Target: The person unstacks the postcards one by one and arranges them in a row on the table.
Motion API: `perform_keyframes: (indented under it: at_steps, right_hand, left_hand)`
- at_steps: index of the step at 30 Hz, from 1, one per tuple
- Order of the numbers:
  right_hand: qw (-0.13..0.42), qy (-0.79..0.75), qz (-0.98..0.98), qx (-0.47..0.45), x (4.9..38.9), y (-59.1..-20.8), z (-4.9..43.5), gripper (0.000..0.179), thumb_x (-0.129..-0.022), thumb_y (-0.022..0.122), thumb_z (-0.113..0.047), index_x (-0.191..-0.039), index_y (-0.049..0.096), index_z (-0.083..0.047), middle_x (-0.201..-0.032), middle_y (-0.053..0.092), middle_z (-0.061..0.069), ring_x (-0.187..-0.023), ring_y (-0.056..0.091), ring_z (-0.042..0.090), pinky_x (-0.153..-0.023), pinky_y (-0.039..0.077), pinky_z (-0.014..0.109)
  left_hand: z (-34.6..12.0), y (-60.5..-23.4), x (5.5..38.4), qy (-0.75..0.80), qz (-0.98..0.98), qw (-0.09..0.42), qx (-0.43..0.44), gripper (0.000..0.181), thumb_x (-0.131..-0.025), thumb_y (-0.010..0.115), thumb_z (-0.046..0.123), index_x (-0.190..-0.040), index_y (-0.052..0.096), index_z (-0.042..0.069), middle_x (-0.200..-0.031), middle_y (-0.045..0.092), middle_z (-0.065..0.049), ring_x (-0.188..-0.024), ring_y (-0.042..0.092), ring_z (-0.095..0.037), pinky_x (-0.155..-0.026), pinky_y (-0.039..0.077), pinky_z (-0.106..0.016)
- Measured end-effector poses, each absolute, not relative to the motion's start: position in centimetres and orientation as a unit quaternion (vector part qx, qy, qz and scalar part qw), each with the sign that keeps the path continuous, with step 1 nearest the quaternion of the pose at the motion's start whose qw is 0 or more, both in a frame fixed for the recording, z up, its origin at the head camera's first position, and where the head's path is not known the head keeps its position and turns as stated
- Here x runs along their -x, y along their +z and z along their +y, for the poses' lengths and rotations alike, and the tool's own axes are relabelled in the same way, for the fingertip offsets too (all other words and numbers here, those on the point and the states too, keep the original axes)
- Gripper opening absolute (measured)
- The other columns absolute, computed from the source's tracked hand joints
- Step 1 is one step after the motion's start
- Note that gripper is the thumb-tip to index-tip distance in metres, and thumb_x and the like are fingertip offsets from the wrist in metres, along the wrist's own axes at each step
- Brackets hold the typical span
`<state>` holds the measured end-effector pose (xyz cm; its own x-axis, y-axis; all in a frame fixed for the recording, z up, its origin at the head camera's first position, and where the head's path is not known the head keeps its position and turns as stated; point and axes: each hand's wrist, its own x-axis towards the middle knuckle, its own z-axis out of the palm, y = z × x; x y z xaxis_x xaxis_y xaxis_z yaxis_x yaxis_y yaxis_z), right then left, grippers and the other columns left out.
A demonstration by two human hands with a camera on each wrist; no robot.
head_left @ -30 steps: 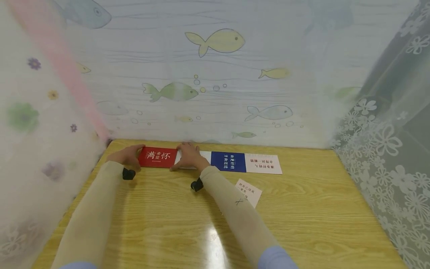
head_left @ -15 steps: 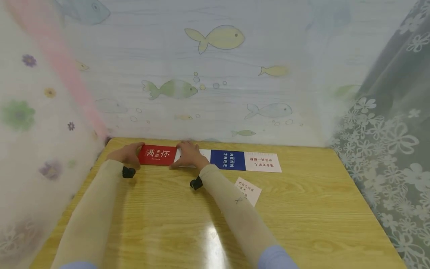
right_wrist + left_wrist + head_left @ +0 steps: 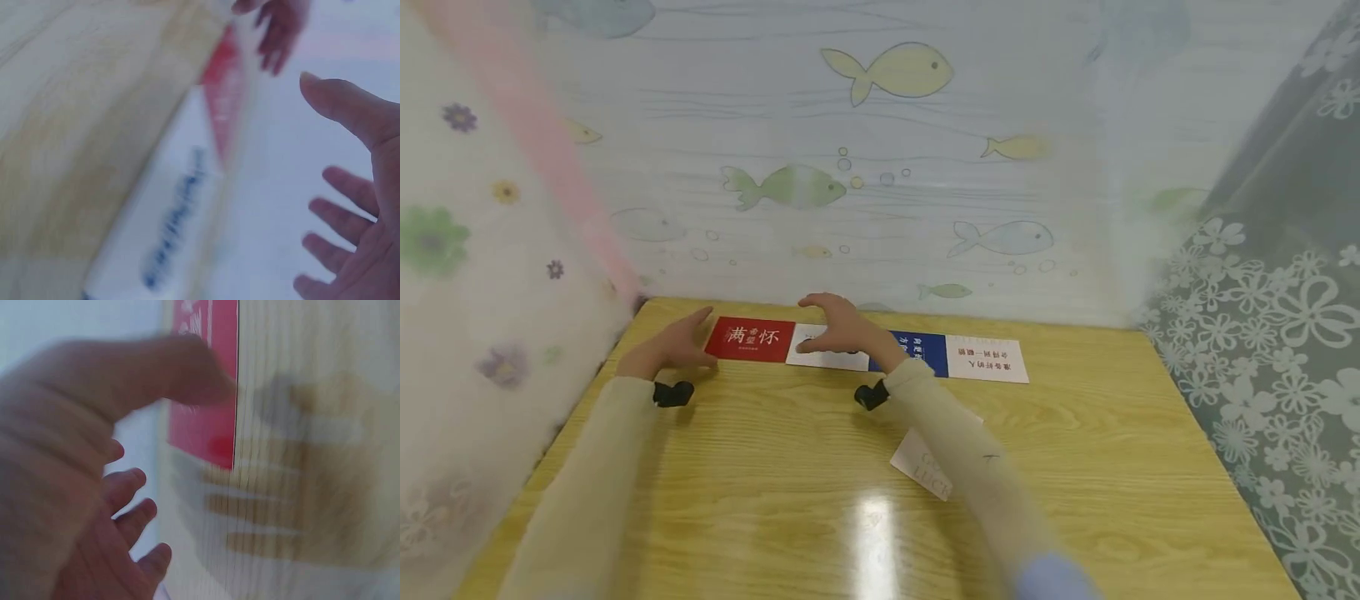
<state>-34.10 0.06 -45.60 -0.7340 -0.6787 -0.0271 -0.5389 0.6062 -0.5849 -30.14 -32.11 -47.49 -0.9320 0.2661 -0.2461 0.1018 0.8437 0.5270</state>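
Note:
Along the back of the table lies a row of cards: a red card point(image 3: 749, 340) with white characters, a white card point(image 3: 827, 359), a blue card point(image 3: 919, 353) and a white card with dark red print point(image 3: 987, 358). My left hand point(image 3: 672, 346) is at the red card's left end, thumb and fingers spread with nothing between them. In the left wrist view its thumb overlaps the red card. Over the second and third cards hovers my right hand point(image 3: 850, 332), its fingers spread and holding nothing; the right wrist view shows the palm apart from the cards.
Nearer on the wooden table point(image 3: 760, 500) lie pale cards point(image 3: 922, 464), partly covered by my right forearm. A fish-print curtain point(image 3: 895, 192) hangs close behind the row. Flowered curtains point(image 3: 1262, 350) bound both sides.
Both hands have loosened from the row: the left has drawn slightly left, the right has lifted and shifted right, uncovering more of the white card. The row keeps its arrangement.

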Motion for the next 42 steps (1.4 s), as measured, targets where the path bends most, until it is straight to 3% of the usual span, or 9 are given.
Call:
perform_keyframes:
  at_steps: [6,11,19,22,28,35,42]
  right_hand:
    - [0.12,-0.306,0.855,0.4,29.2,-42.2,7.2,0.068,-0.091,0.077,-0.032,-0.151,0.049,-0.013,-0.157,0.046,0.005,-0.149,0.037,0.025,-0.122,0.034,0.046]
    - [0.141,-0.296,0.843,0.425,24.6,-43.3,14.0,0.067,-0.088,0.08,-0.025,-0.148,0.052,-0.013,-0.154,0.049,0.007,-0.146,0.042,0.028,-0.117,0.04,0.051]
    - [0.207,-0.287,0.855,0.378,20.7,-47.0,21.1,0.093,-0.07,0.092,-0.016,-0.151,0.047,-0.007,-0.165,0.033,0.014,-0.154,0.021,0.039,-0.122,0.026,0.06]
    - [0.208,-0.263,0.871,0.358,20.2,-47.6,22.3,0.101,-0.068,0.093,-0.014,-0.154,0.042,-0.005,-0.167,0.026,0.015,-0.154,0.019,0.041,-0.122,0.026,0.06]
    - [0.2,-0.25,0.888,0.331,19.8,-48.4,23.1,0.101,-0.073,0.089,-0.015,-0.158,0.035,-0.008,-0.169,0.019,0.013,-0.154,0.02,0.039,-0.122,0.029,0.057]
    - [0.167,-0.232,0.914,0.287,17.7,-48.3,22.6,0.091,-0.077,0.084,-0.019,-0.154,0.04,0.001,-0.161,0.036,0.021,-0.147,0.037,0.042,-0.119,0.034,0.056]
    - [0.125,-0.167,0.949,0.236,15.0,-47.1,20.9,0.08,-0.077,0.08,-0.013,-0.148,0.047,0.003,-0.15,0.052,0.021,-0.134,0.054,0.038,-0.107,0.05,0.052]
  left_hand:
    - [-28.8,-47.1,24.8,0.317,0.933,0.063,-0.156,0.08,-0.089,0.069,0.008,-0.156,0.027,-0.008,-0.159,0.027,-0.035,-0.145,0.025,-0.056,-0.115,0.028,-0.071]
    - [-24.7,-46.6,19.4,0.33,0.92,0.03,-0.209,0.071,-0.089,0.07,0.001,-0.153,0.038,-0.004,-0.156,0.038,-0.028,-0.144,0.034,-0.049,-0.115,0.034,-0.067]
    - [-17.1,-48.2,14.7,0.286,0.907,0.035,-0.308,0.056,-0.089,0.074,0.012,-0.142,0.057,0.002,-0.148,0.055,-0.018,-0.139,0.048,-0.041,-0.114,0.04,-0.06]
    - [-14.4,-48.4,13.7,0.262,0.903,0.058,-0.335,0.053,-0.09,0.072,0.016,-0.14,0.059,0.002,-0.149,0.055,-0.017,-0.141,0.047,-0.039,-0.116,0.039,-0.057]
    - [-10.1,-48.3,12.7,0.233,0.897,0.077,-0.367,0.052,-0.091,0.07,0.02,-0.14,0.06,0.005,-0.153,0.051,-0.014,-0.145,0.043,-0.034,-0.12,0.036,-0.052]
    - [-6.1,-48.6,10.4,0.158,0.91,0.07,-0.376,0.056,-0.094,0.065,0.037,-0.143,0.057,0.011,-0.159,0.043,-0.011,-0.149,0.037,-0.031,-0.122,0.033,-0.05]
    - [-4.4,-49.0,9.7,0.126,0.936,0.08,-0.319,0.073,-0.096,0.059,0.048,-0.153,0.044,0.005,-0.163,0.033,-0.019,-0.151,0.032,-0.035,-0.123,0.031,-0.052]
